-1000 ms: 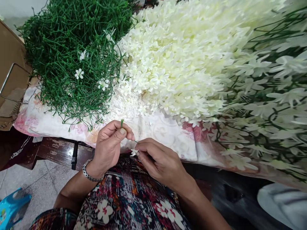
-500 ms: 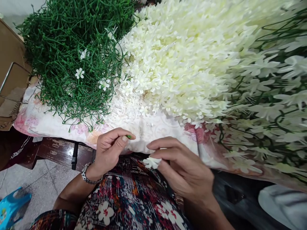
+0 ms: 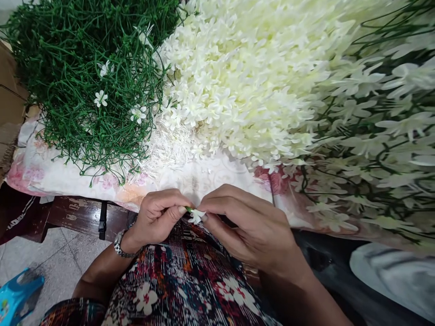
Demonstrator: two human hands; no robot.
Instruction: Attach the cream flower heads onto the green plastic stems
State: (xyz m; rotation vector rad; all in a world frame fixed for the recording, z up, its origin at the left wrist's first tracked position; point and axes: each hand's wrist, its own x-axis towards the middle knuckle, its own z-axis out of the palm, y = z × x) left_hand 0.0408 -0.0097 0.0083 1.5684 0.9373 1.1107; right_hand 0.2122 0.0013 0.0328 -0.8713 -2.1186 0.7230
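Observation:
Between the thumb and index finger of my left hand (image 3: 163, 217) is pinched a small green plastic piece (image 3: 188, 208); most of it is hidden by the fingers. My right hand (image 3: 249, 226) is closed on a white artificial flower (image 3: 196, 216) by its petals. The flower's base meets the tip of the green piece, just above my lap. Beyond my hands, a tangled heap of green plastic stems (image 3: 91, 86) lies on the left. A large pile of loose white blossoms (image 3: 238, 86) fills the middle. Thin white stamens (image 3: 163, 151) are scattered between the two heaps.
A floral cloth (image 3: 224, 174) covers the work surface. Finished-looking flower sprays on green stems (image 3: 360, 117) stand at the right. At the left edge is a cardboard box (image 3: 12, 90). A blue plastic stool (image 3: 20, 294) stands on the floor, lower left.
My right hand has moved left, bringing the white flower against the green piece in my left hand. The view has shifted slightly to the right.

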